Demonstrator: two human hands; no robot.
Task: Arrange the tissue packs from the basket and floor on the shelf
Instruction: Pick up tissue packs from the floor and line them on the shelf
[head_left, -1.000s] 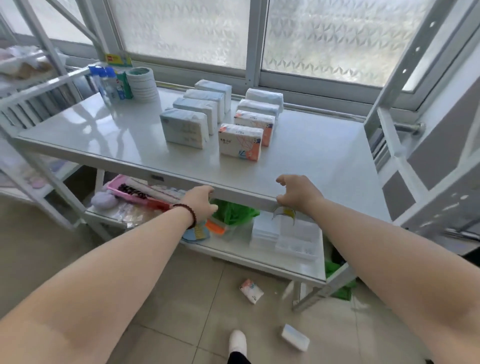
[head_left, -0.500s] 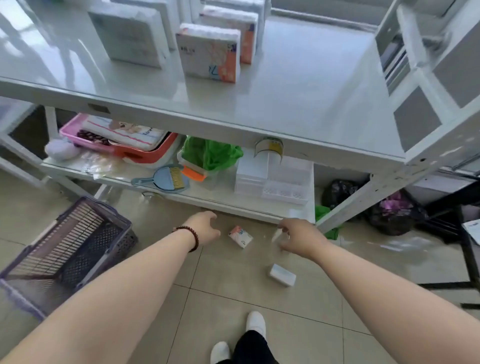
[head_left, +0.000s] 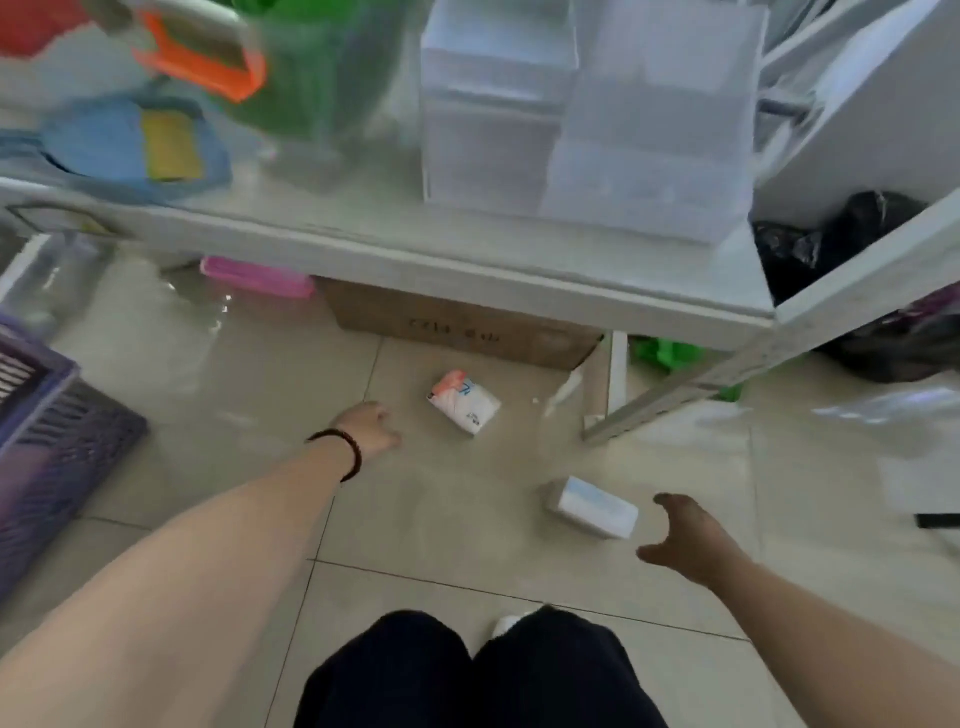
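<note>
Two tissue packs lie on the tiled floor in front of the white shelf. A white pack with orange and blue print lies under the shelf's front edge. My left hand, with a dark bead bracelet on the wrist, hovers just left of it, fingers loosely curled, holding nothing. A white pack with a pale blue face lies nearer to me. My right hand is spread open just right of that pack, not touching it. The purple basket stands at the left edge.
A cardboard box and a pink tray sit under the shelf. On the lower shelf are clear plastic drawers, a green bag and a blue brush. Black bags lie at right. My knees are below.
I have crouched down, so the top shelf has left the view. Both hands dropped from the shelf edge toward the floor, each now beside a tissue pack.
</note>
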